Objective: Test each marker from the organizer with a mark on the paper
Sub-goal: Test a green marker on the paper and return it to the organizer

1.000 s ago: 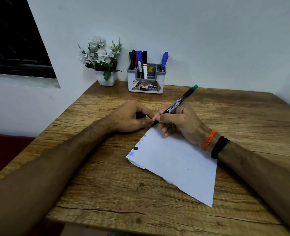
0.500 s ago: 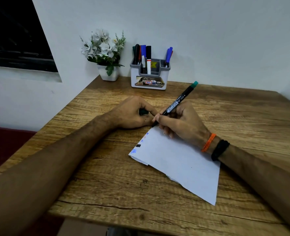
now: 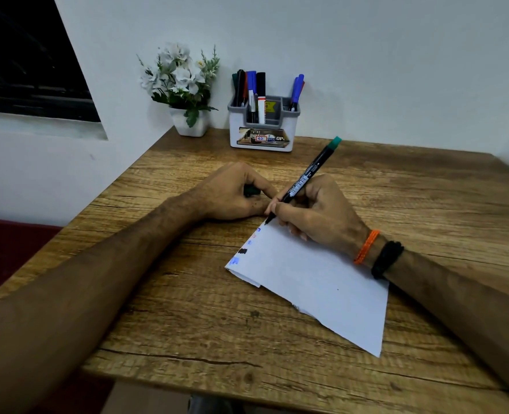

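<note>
Holding a marker (image 3: 305, 177) in a writing grip, the right hand (image 3: 316, 215) rests on the far end of the paper (image 3: 316, 282), fingers and thumb clamped around the lower barrel. The marker is black with a green end cap, tilted up and away to the right; its tip touches the paper's far left corner. The left hand (image 3: 232, 194) lies on the surface (image 3: 187, 324) just beside the right hand, fingers curled together around a small dark green cap (image 3: 251, 191), partly hidden within the fist.

The paper lies on the wooden surface at an angle, its near corner pointing toward the right. A row of small marks (image 3: 242, 252) runs along its left edge: blue, black and faint red; the near left corner appears folded. The right wrist carries an orange band (image 3: 366, 246) and a black band (image 3: 387, 258).

The organizer (image 3: 262, 132), white with a grey top, stands at the far edge of the surface against the wall. Several markers (image 3: 251, 91) stand upright in its left compartments, and blue ones (image 3: 296, 89) lean in the right compartment. A white pot of white flowers (image 3: 184, 85) stands just left of the organizer. A dark window (image 3: 23, 55) occupies the upper left wall.
</note>
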Demonstrator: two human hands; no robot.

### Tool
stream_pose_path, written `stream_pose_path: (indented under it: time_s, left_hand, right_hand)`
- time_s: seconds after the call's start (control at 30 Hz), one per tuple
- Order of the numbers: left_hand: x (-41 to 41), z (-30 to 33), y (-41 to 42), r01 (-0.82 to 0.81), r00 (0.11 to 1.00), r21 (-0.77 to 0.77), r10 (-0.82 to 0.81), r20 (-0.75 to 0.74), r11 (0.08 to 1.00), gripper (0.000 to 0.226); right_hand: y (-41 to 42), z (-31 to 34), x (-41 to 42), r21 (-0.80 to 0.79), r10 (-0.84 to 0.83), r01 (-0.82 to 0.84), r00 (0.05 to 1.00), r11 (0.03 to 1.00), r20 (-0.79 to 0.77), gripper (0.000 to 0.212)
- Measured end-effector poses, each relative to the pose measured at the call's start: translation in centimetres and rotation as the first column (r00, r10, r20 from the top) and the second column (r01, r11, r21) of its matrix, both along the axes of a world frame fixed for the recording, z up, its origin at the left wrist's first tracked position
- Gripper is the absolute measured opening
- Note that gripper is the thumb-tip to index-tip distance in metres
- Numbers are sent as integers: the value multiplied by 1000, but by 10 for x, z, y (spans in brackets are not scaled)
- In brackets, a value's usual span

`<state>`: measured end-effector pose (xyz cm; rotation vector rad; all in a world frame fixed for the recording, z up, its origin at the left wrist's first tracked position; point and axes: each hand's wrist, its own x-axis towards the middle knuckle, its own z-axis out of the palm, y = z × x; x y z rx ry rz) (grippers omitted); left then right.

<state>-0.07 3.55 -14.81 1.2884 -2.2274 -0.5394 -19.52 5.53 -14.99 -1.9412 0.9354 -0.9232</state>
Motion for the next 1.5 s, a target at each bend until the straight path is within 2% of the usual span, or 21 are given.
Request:
stream_pose_path:
  time_s: [0.17,0.53,0.67,0.87,1.33,1.5]
  left_hand:
    - [-1,0,0,0,1000,-2,0,9,1000,35]
    - [1,0,-1,7,1000,-3,-7,6,1000,23]
    - [1,0,-1,3,1000,2,-3,21,1000,21]
    - [1,-1,0,-5,1000,10,5,24,1000,32]
    - [-1,1,1,-7,1000,16,7,7,1000,34]
    - [0,-1,0,0,1000,22,0,-4,1000,27]
  right_hand:
    - [0,0,1,-5,-5,5,1000,1000,-11,11]
    - [-3,-4,2,-104,-57,50,996,993,-63,12]
    - [-3,-4,1,-84,-41,37,998,996,-52,11]
    - [-4,-4,2,-81,-60,55,996,995,-59,12]
    - [-1,-3,2,-99,-45,38,997,994,-65,10]
    - [-2,-4,2,-84,-49,44,997,996,-59,9]
